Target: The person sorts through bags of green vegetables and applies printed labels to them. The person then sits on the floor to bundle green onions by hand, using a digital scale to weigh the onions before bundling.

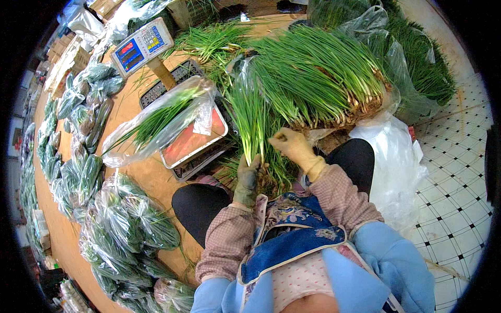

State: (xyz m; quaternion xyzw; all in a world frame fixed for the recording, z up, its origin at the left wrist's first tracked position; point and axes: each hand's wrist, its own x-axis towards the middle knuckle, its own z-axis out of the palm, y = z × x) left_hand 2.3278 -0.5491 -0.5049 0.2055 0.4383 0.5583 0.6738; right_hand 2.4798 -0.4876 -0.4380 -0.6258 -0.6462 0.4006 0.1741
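Observation:
My left hand (246, 180), in a dirty grey-green glove, is closed around the white root ends of a small bunch of scallions (251, 125). Their green leaves point away from me, toward a clear plastic bag. Just right of the bunch is my right hand (295, 148) in a yellowish glove, its fingers curled into a pinch. Whatever may be between those fingertips is too small to make out. Loose scallion leaves and trimmings (279, 175) lie between my knees, below both hands. A large pile of scallions (323, 78) with soil on the roots rests beyond my right hand.
To the left, a digital scale with a raised display (142, 48) carries a tray (180, 156) and a bagged bunch of scallions (169, 117). Many filled bags (125, 224) cover the left side. White plastic bags (391, 161) lie by my right knee, beside a tiled floor (449, 193).

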